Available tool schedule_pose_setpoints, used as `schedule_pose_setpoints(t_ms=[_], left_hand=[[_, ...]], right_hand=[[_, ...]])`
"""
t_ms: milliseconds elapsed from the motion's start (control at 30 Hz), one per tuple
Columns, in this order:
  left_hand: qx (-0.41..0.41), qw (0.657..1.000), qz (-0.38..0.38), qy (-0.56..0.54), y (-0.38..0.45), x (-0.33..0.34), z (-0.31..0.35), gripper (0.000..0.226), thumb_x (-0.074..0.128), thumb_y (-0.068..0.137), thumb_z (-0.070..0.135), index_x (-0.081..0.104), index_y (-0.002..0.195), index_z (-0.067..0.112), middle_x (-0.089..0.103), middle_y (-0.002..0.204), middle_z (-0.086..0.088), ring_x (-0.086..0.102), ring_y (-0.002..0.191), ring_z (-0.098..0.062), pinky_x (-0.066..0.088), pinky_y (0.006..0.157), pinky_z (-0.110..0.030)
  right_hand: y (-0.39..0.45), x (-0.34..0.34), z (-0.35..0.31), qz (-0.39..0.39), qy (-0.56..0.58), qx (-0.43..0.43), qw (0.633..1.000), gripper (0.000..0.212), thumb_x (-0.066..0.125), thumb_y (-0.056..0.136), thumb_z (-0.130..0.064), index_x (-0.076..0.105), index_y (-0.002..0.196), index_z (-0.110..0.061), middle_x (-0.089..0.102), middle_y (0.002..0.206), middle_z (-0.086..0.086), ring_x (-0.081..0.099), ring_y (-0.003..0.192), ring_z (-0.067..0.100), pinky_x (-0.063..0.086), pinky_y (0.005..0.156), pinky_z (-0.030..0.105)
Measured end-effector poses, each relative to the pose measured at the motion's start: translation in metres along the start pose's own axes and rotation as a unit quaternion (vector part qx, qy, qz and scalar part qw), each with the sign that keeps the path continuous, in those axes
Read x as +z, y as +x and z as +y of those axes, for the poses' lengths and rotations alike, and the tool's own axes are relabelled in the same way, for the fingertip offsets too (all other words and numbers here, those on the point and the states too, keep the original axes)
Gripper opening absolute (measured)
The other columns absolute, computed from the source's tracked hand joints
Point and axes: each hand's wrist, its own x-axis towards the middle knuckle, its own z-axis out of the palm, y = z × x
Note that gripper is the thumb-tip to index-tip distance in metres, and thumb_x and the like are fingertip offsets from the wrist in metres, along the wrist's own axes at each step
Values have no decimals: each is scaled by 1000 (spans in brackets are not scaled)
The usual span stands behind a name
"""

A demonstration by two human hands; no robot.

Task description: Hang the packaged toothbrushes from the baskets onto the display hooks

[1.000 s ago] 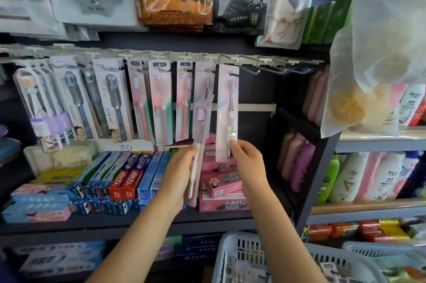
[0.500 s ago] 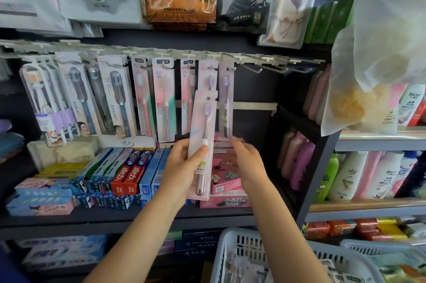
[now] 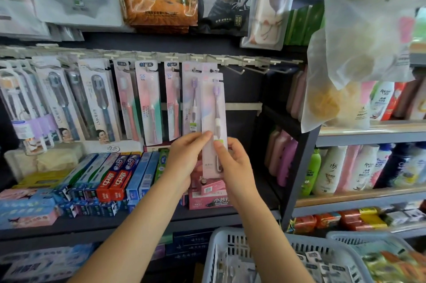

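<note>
A pink packaged toothbrush (image 3: 213,107) with a purple head is held upright in front of the hook rail (image 3: 147,55), its top just below the hooks. My left hand (image 3: 184,158) pinches its lower left edge, and my right hand (image 3: 232,163) grips its lower right side with the thumb on the front. Two matching pink packs (image 3: 192,98) hang just behind and to its left. Empty wire hooks (image 3: 242,68) stick out to the right. A white basket (image 3: 230,257) below holds more packaged toothbrushes.
Other toothbrush packs (image 3: 96,100) fill the hooks to the left. Toothpaste boxes (image 3: 115,179) lie on the shelf below. Bottles (image 3: 329,167) stand on shelves to the right. A plastic bag (image 3: 359,52) hangs at upper right. A second basket (image 3: 387,255) sits at lower right.
My left hand raised the pink pack up and right toward the hooks. My right hand let go of the hung pack and took hold of this one.
</note>
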Motion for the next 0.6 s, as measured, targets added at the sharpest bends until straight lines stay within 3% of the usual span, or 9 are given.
schedule_pose_setpoints(t_ms=[133, 300, 433, 500, 600], left_hand=[[28, 1000, -3, 12, 9, 11, 15, 11, 71, 93, 31, 79, 94, 23, 78, 91, 1, 74, 90, -20, 58, 78, -36], [20, 1000, 12, 0, 20, 18, 25, 8, 72, 92, 29, 77, 90, 23, 76, 82, 1, 70, 72, -13, 49, 49, -20], [18, 1000, 20, 6, 26, 20, 26, 13, 71, 93, 31, 77, 96, 20, 75, 88, -3, 68, 73, -15, 46, 46, -18], [25, 999, 23, 13, 27, 20, 25, 10, 71, 93, 30, 77, 92, 22, 75, 87, 0, 70, 72, -12, 49, 49, -18], [33, 999, 35, 22, 30, 21, 18, 8, 72, 92, 29, 75, 86, 25, 76, 86, 5, 72, 76, -8, 54, 58, -18]], right_hand=[[10, 2, -14, 27, 14, -26, 999, 18, 55, 104, -26, 64, 115, -14, 73, 89, -3, 69, 80, 10, 56, 70, 29], [22, 5, -23, 41, 21, -12, 999, 22, 57, 103, -30, 65, 112, -11, 71, 85, -3, 68, 78, 10, 58, 74, 36], [28, 3, -26, 45, 10, 0, 999, 24, 58, 103, -33, 66, 110, -11, 70, 78, -7, 66, 71, 6, 54, 67, 27], [28, 1, -23, 46, 2, 8, 999, 24, 58, 103, -34, 66, 108, -12, 71, 79, -5, 68, 73, 11, 55, 66, 29], [20, -4, -15, 31, 7, 41, 999, 28, 56, 104, -35, 65, 109, -9, 75, 92, 12, 73, 79, 34, 60, 68, 43]])
